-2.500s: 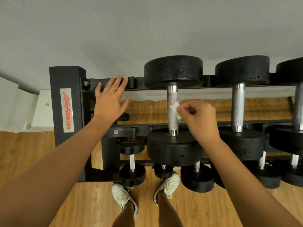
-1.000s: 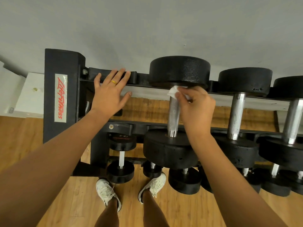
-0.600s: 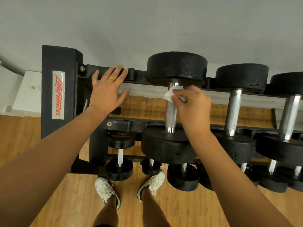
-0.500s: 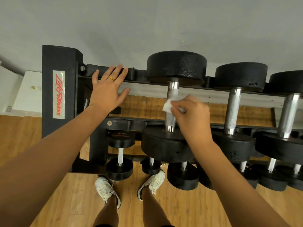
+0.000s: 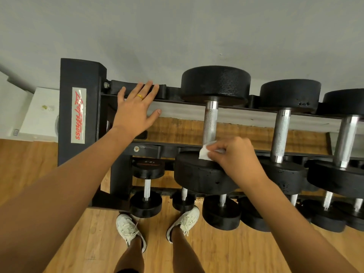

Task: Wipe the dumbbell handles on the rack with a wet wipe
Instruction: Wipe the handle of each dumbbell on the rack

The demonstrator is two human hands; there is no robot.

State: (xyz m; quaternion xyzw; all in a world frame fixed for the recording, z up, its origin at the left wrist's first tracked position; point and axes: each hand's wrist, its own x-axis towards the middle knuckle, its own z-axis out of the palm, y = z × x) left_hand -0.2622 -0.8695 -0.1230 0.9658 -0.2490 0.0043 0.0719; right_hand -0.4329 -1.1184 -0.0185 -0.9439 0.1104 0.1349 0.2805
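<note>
A black dumbbell rack (image 5: 79,113) stands against a grey wall. On its top tier, the leftmost large dumbbell has a knurled steel handle (image 5: 210,121). My right hand (image 5: 237,154) pinches a small white wet wipe (image 5: 204,152) against the near end of that handle, just above the front weight head (image 5: 199,176). My left hand (image 5: 136,111) lies flat with spread fingers on the rack's back rail, a gold ring on one finger. Two more top-tier dumbbell handles (image 5: 280,134) sit to the right.
A lower tier holds several smaller dumbbells (image 5: 146,192). My white sneakers (image 5: 128,229) stand on the wood floor close to the rack. A white block (image 5: 37,113) sits left of the rack by the wall.
My right hand has slid the wipe down the handle from its far end near the back head to its near end. My left hand has stayed on the rail.
</note>
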